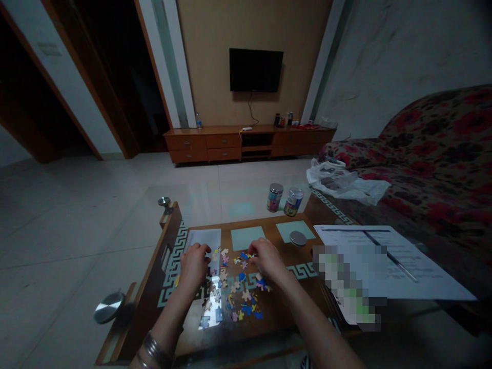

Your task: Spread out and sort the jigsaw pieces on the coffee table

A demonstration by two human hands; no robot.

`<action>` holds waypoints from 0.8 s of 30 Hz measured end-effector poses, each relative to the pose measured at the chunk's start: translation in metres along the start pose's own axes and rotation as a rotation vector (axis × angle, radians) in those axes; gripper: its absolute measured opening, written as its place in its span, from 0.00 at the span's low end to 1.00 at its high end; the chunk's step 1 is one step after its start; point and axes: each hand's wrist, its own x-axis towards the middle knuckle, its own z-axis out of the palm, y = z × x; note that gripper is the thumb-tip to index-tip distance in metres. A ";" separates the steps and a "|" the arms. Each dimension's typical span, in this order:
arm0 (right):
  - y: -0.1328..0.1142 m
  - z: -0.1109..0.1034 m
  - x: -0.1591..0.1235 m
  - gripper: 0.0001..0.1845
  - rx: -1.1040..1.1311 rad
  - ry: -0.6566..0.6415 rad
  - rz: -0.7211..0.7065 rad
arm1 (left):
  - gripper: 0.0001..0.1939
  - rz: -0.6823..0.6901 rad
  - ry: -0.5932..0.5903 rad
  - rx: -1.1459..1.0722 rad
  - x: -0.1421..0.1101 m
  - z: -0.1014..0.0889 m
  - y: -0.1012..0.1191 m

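Note:
Several small coloured jigsaw pieces (238,294) lie scattered on a glass-topped wooden coffee table (169,251). My left hand (194,266) rests at the left edge of the pile, fingers curled down onto pieces near a white reflection on the glass. My right hand (267,259) sits at the upper right of the pile, fingers bent and pinched at a piece by its fingertips. What each hand holds is too small to make out. A metal bangle is on my left wrist.
Two small lidded jars (283,199) stand at the table's far edge, a round metal lid (298,238) nearer. Papers with a pen (388,256) lie to the right. A floral sofa (434,154) with a plastic bag (342,182) is on the right; a TV cabinet (246,142) stands at the far wall.

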 end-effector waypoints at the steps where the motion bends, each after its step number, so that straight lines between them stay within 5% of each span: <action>1: -0.001 -0.001 -0.001 0.09 0.004 -0.001 -0.003 | 0.13 -0.011 0.002 0.007 0.000 -0.001 -0.003; 18: 0.005 0.006 0.002 0.11 -0.029 0.043 0.105 | 0.02 0.037 0.057 0.037 -0.005 0.000 0.021; 24: 0.021 -0.010 0.005 0.06 0.026 0.043 0.175 | 0.12 0.179 0.162 0.079 -0.019 -0.008 0.033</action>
